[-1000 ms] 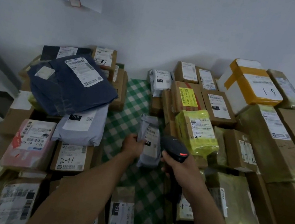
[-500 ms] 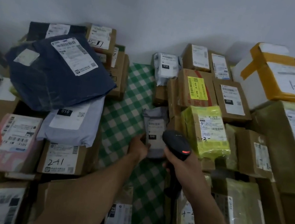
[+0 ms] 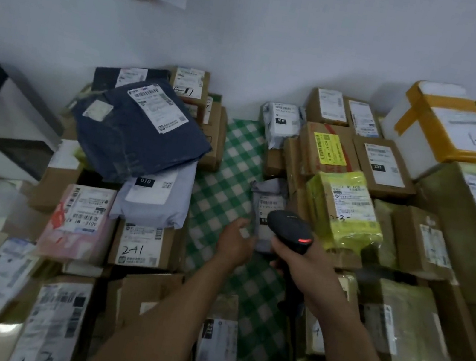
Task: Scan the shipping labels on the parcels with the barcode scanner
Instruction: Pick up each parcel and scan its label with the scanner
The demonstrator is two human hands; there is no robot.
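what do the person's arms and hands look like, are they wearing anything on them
Both forearms are bare, with no sleeves in view. The left hand and right hand wear no gloves, and no watch, ring or band shows on either.

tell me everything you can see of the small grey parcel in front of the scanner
The small grey parcel is a crinkled plastic mailer with a white barcode label, lying on the green checked cloth beside brown boxes. The barcode scanner in the right hand hides its lower part; the left hand meets its lower left edge, grip unclear.
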